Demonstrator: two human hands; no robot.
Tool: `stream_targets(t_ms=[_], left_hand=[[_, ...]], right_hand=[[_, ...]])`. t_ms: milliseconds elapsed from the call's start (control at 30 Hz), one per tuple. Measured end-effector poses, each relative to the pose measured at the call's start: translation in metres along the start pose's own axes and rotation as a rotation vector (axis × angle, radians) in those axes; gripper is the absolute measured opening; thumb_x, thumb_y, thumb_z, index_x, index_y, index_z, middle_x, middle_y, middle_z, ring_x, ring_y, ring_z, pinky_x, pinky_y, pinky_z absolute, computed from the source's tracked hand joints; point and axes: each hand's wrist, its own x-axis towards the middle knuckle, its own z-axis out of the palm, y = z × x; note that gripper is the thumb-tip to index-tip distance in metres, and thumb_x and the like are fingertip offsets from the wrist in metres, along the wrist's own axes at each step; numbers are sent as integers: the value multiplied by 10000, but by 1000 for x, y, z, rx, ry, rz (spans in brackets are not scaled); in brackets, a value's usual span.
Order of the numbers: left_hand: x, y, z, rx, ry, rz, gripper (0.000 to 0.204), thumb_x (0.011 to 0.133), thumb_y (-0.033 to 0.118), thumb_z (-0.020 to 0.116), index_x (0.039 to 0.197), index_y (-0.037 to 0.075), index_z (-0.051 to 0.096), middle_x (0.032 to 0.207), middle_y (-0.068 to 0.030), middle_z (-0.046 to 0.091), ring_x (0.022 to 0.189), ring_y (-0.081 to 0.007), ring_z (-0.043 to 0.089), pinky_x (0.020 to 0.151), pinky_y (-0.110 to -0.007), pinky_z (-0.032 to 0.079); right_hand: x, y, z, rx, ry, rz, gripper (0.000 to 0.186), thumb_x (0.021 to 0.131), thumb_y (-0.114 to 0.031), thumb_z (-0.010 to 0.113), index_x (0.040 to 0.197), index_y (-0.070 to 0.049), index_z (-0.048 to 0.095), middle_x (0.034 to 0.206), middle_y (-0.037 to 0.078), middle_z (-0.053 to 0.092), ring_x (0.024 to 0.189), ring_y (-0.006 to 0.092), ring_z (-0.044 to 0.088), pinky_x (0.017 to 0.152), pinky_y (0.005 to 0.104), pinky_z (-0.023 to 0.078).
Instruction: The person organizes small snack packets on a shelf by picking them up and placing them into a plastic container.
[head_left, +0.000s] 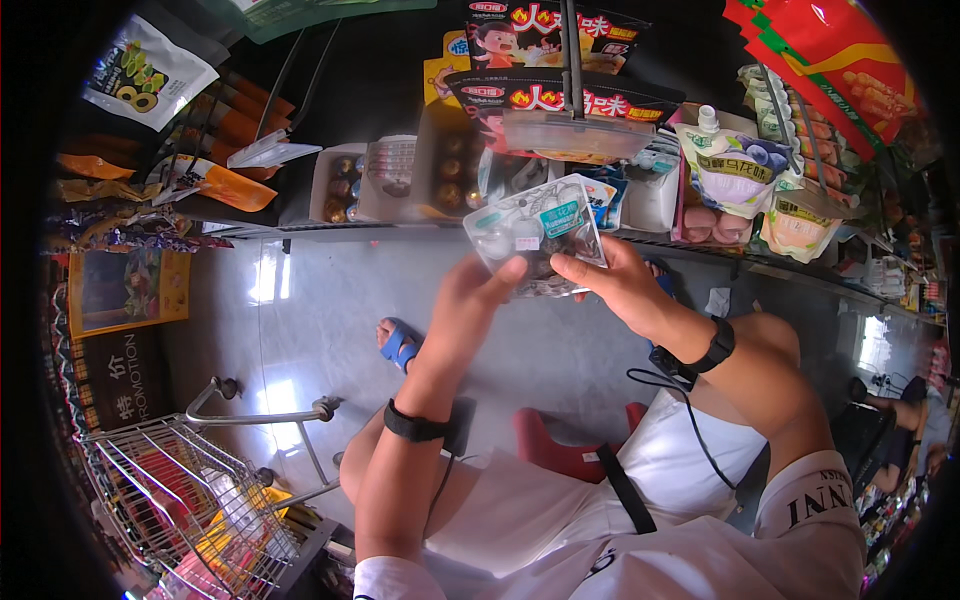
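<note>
A clear-and-silver pouch with dark contents, a teal label and a small sticker [530, 215] is gripped between my two hands, just in front of the low shelf. My left hand [480, 285] is closed on its lower left, the thumb lying across the front. My right hand [620, 285] grips the lower right corner, its thumb also on the front. Behind the pouch are an open box of gold-wrapped balls [450, 170], some small blue packets [610, 208] and a pale spouted pouch [728, 170] farther right.
A wire cart [175, 480] is at lower left on the grey floor [260, 340]. Hanging snack bags [150, 80] flank the shelf edge [350, 230]. A red stool [550, 450] shows below my legs. Another person [905, 430] is at the far right.
</note>
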Motion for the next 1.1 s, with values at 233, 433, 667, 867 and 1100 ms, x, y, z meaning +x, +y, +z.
stream_targets(t_ms=[233, 433, 667, 867, 1100], left_hand=[[4, -5, -14, 49, -99, -239, 478, 969, 374, 661, 1281, 16, 602, 1096, 10, 630, 985, -74, 524, 866, -263, 403], [-2, -2, 0, -57, -58, -148, 476, 938, 410, 701, 1142, -19, 668, 997, -24, 670, 902, -96, 571, 796, -278, 449], [-6, 4, 2, -149, -97, -72, 497, 961, 377, 688, 1285, 12, 598, 1154, -8, 647, 994, -89, 571, 836, -271, 458], [1, -3, -11, -3, -58, -61, 497, 967, 390, 678, 1247, -17, 619, 1138, -37, 665, 1005, -101, 586, 881, -286, 468], [4, 11, -23, 3, 3, 59, 555, 981, 458, 629, 1219, -43, 640, 1083, -53, 679, 975, -127, 611, 892, -298, 484]], right_hand=[[-2, -4, 5, 43, 29, -74, 319, 946, -259, 700, 1182, -48, 664, 1058, -2, 682, 968, 75, 604, 881, 258, 478], [-2, -3, 1, 41, -21, -106, 317, 931, -223, 692, 1184, -34, 663, 1065, 11, 685, 972, 86, 609, 886, 274, 485], [-2, -3, 2, 9, -117, -111, 313, 940, -219, 684, 1193, -37, 651, 1077, 19, 681, 989, 94, 615, 875, 278, 497], [0, 2, 1, -43, -103, -82, 345, 984, -313, 635, 1205, -47, 643, 1062, 14, 674, 928, 77, 617, 761, 257, 506], [3, 8, -6, 77, -1, -22, 330, 1031, -385, 556, 1101, -69, 616, 935, 13, 655, 778, 95, 635, 653, 251, 489]])
